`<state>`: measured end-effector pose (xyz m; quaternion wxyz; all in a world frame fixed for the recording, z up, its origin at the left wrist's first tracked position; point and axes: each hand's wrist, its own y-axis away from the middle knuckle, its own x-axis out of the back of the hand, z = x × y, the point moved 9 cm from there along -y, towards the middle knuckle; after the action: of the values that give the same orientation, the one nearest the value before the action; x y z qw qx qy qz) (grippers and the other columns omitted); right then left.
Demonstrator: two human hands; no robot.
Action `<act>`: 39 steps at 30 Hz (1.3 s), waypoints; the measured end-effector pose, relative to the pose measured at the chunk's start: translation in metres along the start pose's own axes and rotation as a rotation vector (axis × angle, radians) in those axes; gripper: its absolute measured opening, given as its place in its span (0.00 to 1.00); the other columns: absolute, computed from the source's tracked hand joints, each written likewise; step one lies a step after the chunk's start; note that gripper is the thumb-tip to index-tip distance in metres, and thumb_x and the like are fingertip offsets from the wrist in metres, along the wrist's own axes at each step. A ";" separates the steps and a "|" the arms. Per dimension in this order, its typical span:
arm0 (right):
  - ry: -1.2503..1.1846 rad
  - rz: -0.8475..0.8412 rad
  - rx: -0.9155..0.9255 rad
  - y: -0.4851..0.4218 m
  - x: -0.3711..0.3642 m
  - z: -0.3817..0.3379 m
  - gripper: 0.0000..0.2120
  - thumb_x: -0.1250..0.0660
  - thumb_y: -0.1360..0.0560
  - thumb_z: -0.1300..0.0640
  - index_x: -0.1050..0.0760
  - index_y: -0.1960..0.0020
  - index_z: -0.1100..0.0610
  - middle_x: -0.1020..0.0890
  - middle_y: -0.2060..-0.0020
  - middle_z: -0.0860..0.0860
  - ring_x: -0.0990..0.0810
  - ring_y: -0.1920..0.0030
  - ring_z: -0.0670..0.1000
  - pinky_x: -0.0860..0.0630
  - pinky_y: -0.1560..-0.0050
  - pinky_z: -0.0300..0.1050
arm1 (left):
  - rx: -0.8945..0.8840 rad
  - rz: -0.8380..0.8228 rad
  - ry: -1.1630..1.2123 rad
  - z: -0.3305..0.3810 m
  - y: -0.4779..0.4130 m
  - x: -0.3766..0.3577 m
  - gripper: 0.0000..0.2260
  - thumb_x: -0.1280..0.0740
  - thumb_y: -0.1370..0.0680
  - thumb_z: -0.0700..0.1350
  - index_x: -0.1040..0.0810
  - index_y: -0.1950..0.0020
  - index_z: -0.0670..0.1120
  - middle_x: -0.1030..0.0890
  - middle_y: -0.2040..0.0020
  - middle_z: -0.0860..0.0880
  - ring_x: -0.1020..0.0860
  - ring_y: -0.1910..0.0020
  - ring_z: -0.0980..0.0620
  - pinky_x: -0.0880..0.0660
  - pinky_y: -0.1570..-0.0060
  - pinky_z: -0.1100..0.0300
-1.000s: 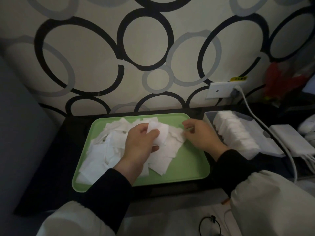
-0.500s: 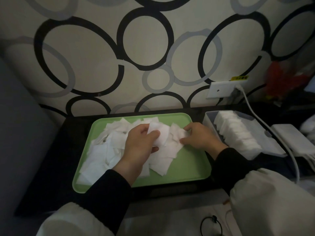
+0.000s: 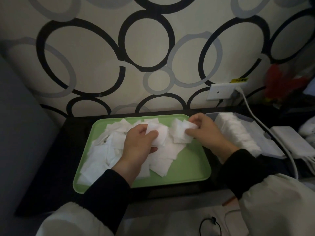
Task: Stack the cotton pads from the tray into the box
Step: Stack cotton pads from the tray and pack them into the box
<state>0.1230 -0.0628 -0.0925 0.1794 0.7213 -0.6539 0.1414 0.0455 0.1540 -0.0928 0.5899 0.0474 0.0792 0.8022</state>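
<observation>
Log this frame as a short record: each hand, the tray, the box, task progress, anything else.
left hand: grips held pads above the tray, count unclear
right hand: pinches a pad at the pile's right edge
tray: green, loose pads piled left and middle
box: right of tray, open, boxed pads in a row
progress: partly done, many pads left in tray
other: white cable from socket passes the box

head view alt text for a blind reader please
Over a green tray of loose white cotton pads, the left hand grips a bunch and the right hand pinches a few. A box at right holds stacked pads.
</observation>
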 end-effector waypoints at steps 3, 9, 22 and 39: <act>-0.273 -0.073 -0.016 0.004 -0.006 -0.005 0.17 0.30 0.28 0.69 0.23 0.43 0.54 0.21 0.44 0.56 0.20 0.45 0.57 0.19 0.46 0.55 | 0.026 0.048 0.019 -0.004 -0.003 0.004 0.06 0.32 0.21 0.41 0.19 0.46 0.48 0.17 0.48 0.48 0.18 0.50 0.47 0.19 0.61 0.59; -0.637 -0.323 -0.032 0.022 -0.025 -0.024 0.17 0.36 0.27 0.71 0.24 0.39 0.67 0.19 0.49 0.61 0.19 0.51 0.57 0.20 0.57 0.47 | 0.032 0.043 0.002 -0.004 0.000 0.001 0.04 0.31 0.21 0.41 0.20 0.47 0.49 0.17 0.48 0.48 0.17 0.52 0.47 0.19 0.63 0.60; -0.587 -0.279 -0.087 0.027 -0.035 -0.021 0.15 0.32 0.27 0.72 0.24 0.41 0.64 0.18 0.49 0.60 0.17 0.50 0.58 0.18 0.55 0.49 | 0.092 -0.111 0.112 0.000 0.010 -0.022 0.08 0.35 0.19 0.40 0.16 0.45 0.47 0.16 0.46 0.45 0.17 0.52 0.48 0.20 0.64 0.62; -0.540 -0.145 -0.096 0.030 -0.025 -0.023 0.13 0.26 0.29 0.68 0.22 0.45 0.63 0.16 0.52 0.61 0.14 0.54 0.58 0.17 0.60 0.46 | 0.060 -0.136 0.157 0.001 0.009 -0.020 0.06 0.31 0.20 0.40 0.19 0.44 0.44 0.14 0.52 0.46 0.14 0.56 0.52 0.19 0.61 0.62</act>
<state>0.0912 -0.0327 -0.0807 0.0420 0.7685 -0.6305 -0.1003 0.0433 0.1319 -0.0895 0.6333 -0.0034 0.1521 0.7588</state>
